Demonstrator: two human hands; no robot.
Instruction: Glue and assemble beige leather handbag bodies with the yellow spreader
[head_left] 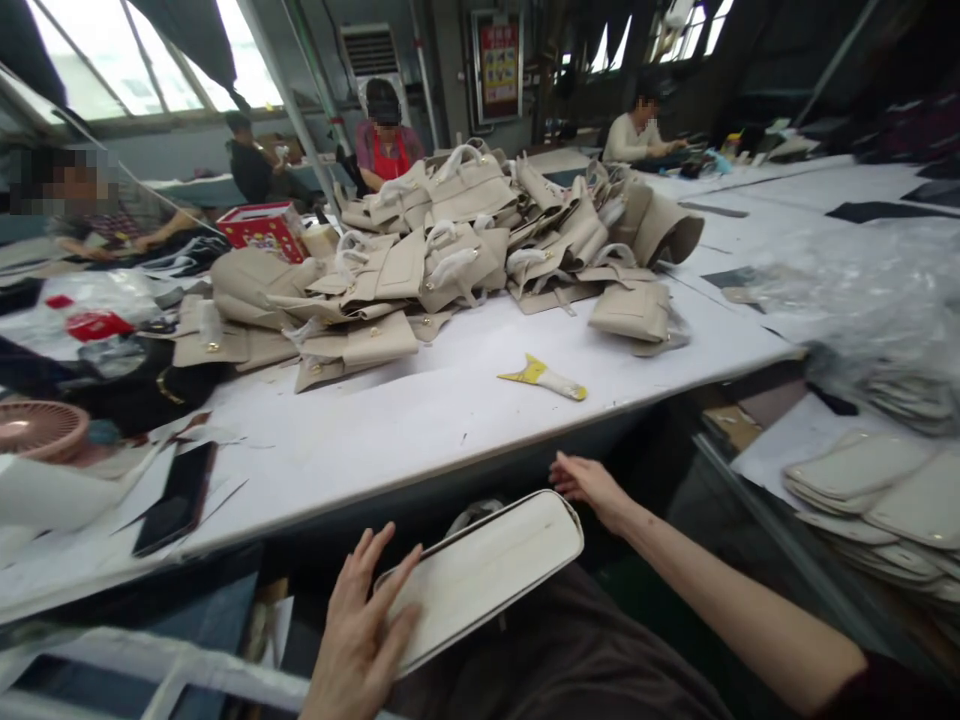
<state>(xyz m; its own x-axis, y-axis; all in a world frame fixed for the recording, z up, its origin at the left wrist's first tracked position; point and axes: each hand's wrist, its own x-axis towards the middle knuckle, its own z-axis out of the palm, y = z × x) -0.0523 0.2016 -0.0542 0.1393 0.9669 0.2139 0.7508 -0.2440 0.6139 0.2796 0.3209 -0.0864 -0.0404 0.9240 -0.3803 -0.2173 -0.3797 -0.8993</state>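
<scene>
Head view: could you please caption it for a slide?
Left hand on a cream bag, right hand at its end, before a table piled with beige bags.

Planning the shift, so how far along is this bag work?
Done, it seems: pale flat pieces stacked at the right. In hand: one white bag on the lap, left hand flat on it, right hand at its far end. Left: probably the beige bag pile on the table.
</scene>
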